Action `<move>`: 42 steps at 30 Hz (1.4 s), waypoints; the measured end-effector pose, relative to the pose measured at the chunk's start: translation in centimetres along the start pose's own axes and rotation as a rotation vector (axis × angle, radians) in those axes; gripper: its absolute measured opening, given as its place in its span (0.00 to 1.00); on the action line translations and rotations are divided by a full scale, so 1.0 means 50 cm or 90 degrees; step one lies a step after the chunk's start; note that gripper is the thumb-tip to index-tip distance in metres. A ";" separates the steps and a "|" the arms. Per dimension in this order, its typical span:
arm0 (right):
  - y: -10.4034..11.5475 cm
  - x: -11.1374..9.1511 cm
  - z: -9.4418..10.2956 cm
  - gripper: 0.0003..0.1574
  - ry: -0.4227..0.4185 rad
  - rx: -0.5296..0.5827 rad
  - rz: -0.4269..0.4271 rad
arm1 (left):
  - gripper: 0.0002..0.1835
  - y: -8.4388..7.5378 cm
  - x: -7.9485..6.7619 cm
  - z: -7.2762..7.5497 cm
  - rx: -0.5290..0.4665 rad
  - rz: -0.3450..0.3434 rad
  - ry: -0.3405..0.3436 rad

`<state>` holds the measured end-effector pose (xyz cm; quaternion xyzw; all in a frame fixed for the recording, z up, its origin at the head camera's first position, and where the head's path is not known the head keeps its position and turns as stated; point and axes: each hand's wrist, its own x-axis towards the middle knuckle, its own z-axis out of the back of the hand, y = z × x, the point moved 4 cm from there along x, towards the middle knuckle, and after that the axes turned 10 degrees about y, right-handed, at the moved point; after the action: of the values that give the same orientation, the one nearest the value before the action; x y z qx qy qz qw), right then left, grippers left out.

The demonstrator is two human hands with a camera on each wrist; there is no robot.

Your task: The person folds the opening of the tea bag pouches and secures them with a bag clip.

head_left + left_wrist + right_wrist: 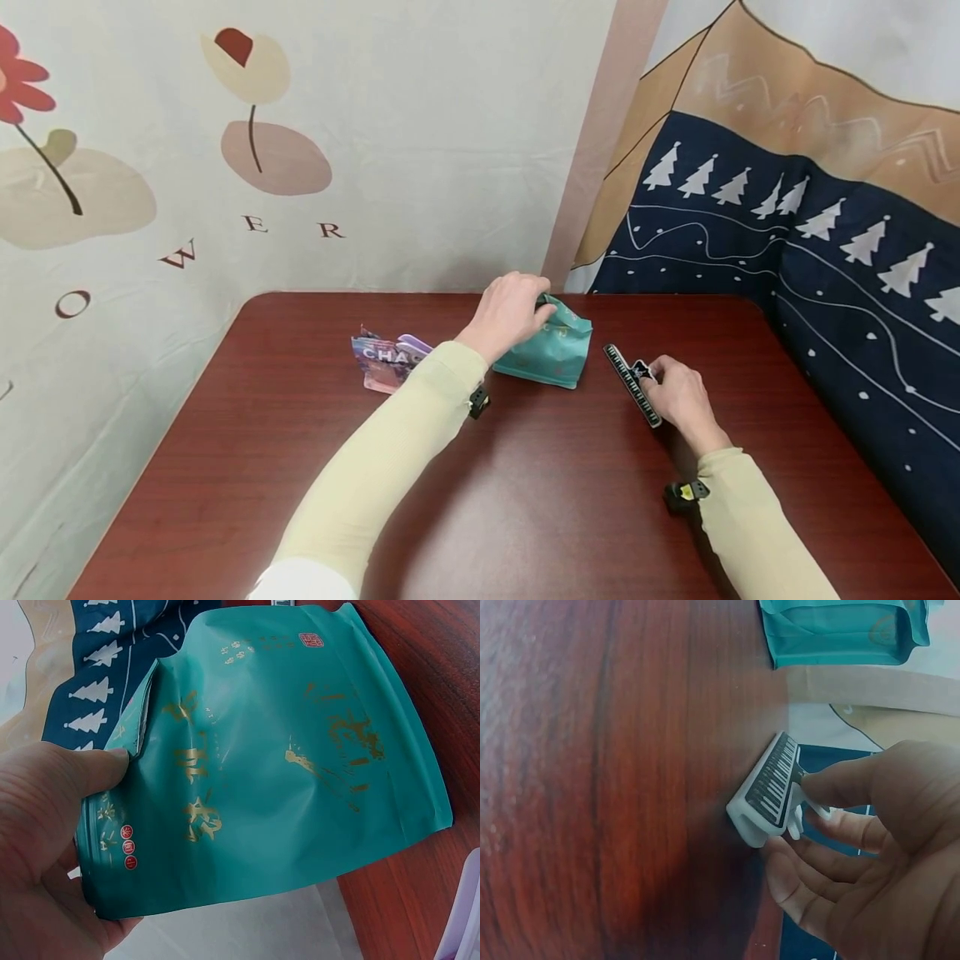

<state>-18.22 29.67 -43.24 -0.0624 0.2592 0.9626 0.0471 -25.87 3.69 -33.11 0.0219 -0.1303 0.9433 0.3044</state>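
My left hand (pixel 510 310) pinches the folded top edge of a teal pouch (pixel 551 354) near the back of the table. In the left wrist view the thumb lies over the fold, and gold characters show on the pouch (pixel 262 765). To the right, my right hand (pixel 681 396) grips a long bag clip (pixel 632 387) with a black-and-white piano-key print. In the right wrist view, thumb and fingers pinch the handle of the clip (pixel 772 784), its bar close to the tabletop.
Left of the teal pouch is a pink and purple printed pouch (pixel 378 360) with a purple clip (pixel 414 344) at it, partly hidden by my left forearm. The reddish-brown table (pixel 570 500) meets a flower-print cloth (pixel 420 167) behind and a navy tree-print cloth (pixel 862 350) at right.
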 end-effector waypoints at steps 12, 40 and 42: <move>0.009 -0.003 0.008 0.08 -0.014 -0.006 0.025 | 0.10 0.003 0.002 0.000 -0.009 0.001 0.006; 0.025 -0.007 0.044 0.25 -0.004 0.093 0.071 | 0.10 0.004 0.006 -0.001 0.013 -0.001 0.009; 0.029 -0.008 0.047 0.23 -0.005 0.088 0.081 | 0.11 0.004 0.006 -0.001 0.012 0.000 0.011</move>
<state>-18.24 29.59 -40.48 -0.0388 0.3280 0.9438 -0.0089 -26.22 3.72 -33.14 0.0164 -0.1184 0.9446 0.3057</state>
